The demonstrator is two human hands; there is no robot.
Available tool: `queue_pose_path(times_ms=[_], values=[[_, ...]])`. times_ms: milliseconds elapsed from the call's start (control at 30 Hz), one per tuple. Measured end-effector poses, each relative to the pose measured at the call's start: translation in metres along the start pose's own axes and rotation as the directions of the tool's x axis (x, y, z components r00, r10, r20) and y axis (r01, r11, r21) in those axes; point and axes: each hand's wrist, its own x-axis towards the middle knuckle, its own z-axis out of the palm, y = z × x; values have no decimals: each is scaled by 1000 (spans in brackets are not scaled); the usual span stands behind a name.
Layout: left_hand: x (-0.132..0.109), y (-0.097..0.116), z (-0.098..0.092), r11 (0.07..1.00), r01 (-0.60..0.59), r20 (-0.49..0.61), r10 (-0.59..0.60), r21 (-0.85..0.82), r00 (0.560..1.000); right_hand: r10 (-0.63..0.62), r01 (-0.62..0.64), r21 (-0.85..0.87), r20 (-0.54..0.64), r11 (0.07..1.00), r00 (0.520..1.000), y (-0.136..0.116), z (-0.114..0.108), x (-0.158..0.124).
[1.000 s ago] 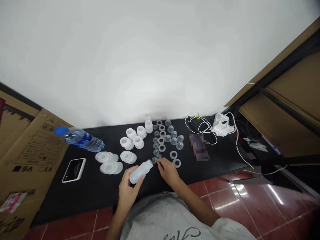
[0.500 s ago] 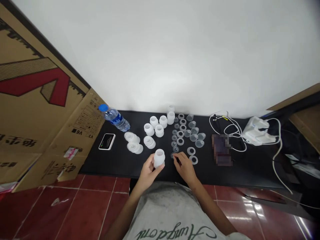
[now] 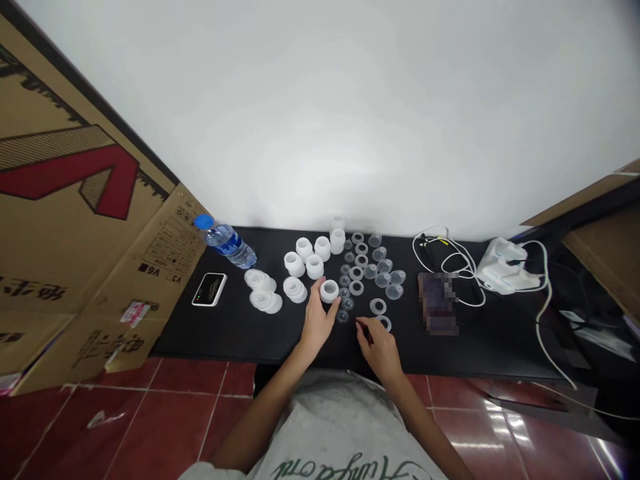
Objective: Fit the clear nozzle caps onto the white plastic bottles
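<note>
Clock centred on white bottle (image 3: 330,293), over black table (image 3: 225,333), mouth facing up. Left hand (image 3: 319,321) at 7 o'clock, thumb and fingers clamped round bottle. Right hand (image 3: 381,341) between 4 and 5 o'clock, thumb and forefinger close; cannot tell whether anything is pinched. Clear discs (image 3: 343,316) in column, 1 to 5 o'clock, nearest just beside bottle. Flat ring (image 3: 378,313) near right hand. Clear domes (image 3: 383,280) at 2 o'clock. More white bottles (image 3: 315,268) grouped at 11 o'clock.
</note>
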Motion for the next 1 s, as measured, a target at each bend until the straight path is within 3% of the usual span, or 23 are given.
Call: queue_pose_path(times_ms=[100, 200, 300, 400, 533, 700, 833, 1000], values=[[-22, -3, -4, 999, 33, -5, -33, 11, 999, 12, -20, -118, -73, 993, 997, 6, -15, -4], [-56, -10, -14, 996, 62, -7, -62, 65, 998, 89, -129, -213, -188, 969, 978, 14, -25, -8], [-82, -16, -23, 988, -31, 36, 26, 154, 999, 146, -208, -260, -237, 943, 960, 21, -26, -13], [-87, -15, -25, 957, -171, 145, 139, 234, 980, 112, -162, -282, -183, 946, 977, 25, -22, -18], [-71, -7, -11, 912, -243, 201, 184, 330, 962, 6, -42, -288, -123, 957, 992, 27, -16, -21], [-56, -3, 5, 893, -272, 153, 231, 358, 961, -37, 22, -121, -126, 992, 991, 21, -8, -20], [-57, -8, -2, 949, -247, 106, 230, 198, 967, 46, -24, 123, -184, 992, 982, 4, 6, -12], [-57, -18, -16, 992, -119, 71, 116, 42, 991, 46, -16, 357, -76, 934, 996, -17, 31, 0]])
